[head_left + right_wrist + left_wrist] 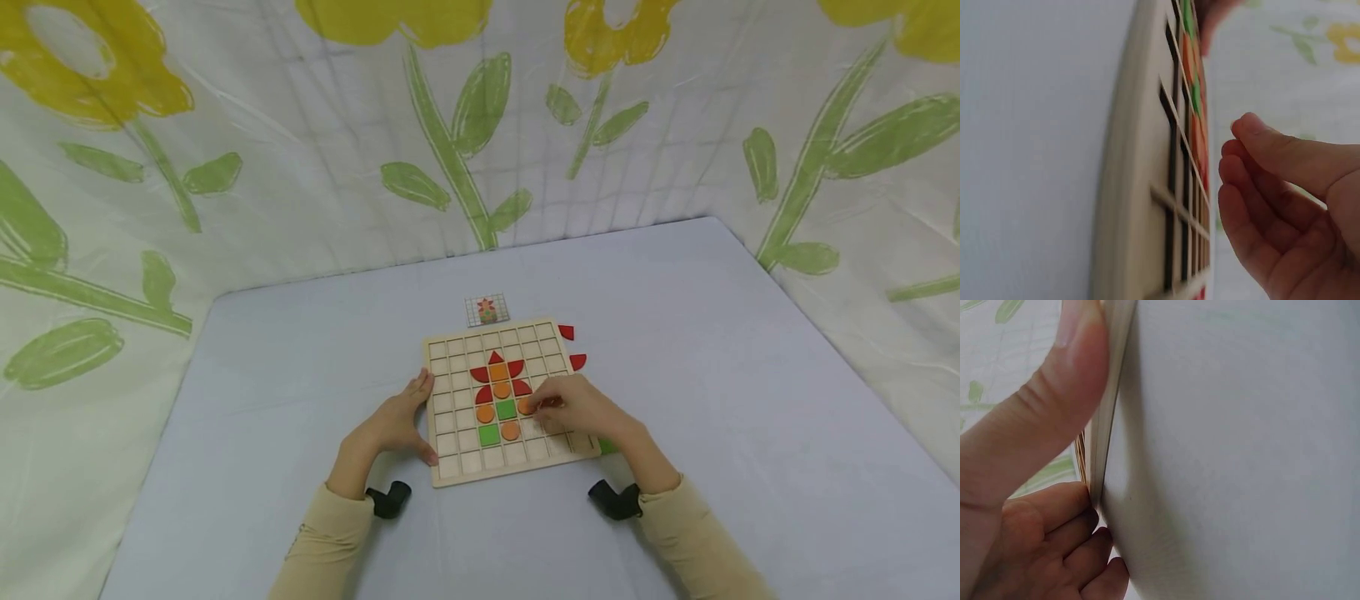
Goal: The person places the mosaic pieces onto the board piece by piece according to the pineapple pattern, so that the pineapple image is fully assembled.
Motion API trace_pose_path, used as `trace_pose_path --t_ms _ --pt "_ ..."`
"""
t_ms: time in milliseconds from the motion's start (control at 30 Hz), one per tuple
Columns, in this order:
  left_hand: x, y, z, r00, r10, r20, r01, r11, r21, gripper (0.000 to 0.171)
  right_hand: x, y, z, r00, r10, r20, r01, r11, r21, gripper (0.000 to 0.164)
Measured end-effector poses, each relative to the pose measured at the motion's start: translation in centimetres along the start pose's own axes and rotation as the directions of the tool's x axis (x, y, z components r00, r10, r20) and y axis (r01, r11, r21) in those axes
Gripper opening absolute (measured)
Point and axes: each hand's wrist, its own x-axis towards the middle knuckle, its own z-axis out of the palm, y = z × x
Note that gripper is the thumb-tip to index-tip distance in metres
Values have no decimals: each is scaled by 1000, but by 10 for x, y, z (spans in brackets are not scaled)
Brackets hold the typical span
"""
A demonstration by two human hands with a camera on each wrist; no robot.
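A wooden grid board (457,479) lies on the table, bearing red, orange and green pieces. My left hand (392,423) rests against its left edge, thumb (1072,369) and fingers (1060,519) spread along the side. Over the board's right half, my right hand (573,406) hovers with loosely bent fingers beside an orange disc (525,406), which it partly hides. In the right wrist view no piece shows between the fingertips, and a gap separates the hand (1291,206) from the board (1125,187). A green square (489,435) and another orange disc (511,430) form the lowest row.
A small pattern card (486,309) lies behind the board. Two red quarter-round pieces (577,362) sit off its right edge. A green piece (607,446) shows near the lower right corner, under the right wrist. The pale table (300,350) meets a flowered cloth backdrop (315,192).
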Motion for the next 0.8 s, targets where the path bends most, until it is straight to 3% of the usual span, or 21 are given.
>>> trace_pose_path --t_ms 300,533,800 --pt "0 1 -1 1000 -5 -3 5 1000 10 125 -31 24 -38 989 141 -45 -143 990 -22 18" --pt "-1 2 -2 1000 -5 3 5 1000 8 125 -48 40 -43 982 183 -38 -185 982 -46 26" --pt "0 1 -1 1000 -11 -2 11 1000 2 125 -51 42 -42 984 178 -31 -179 983 -40 20"
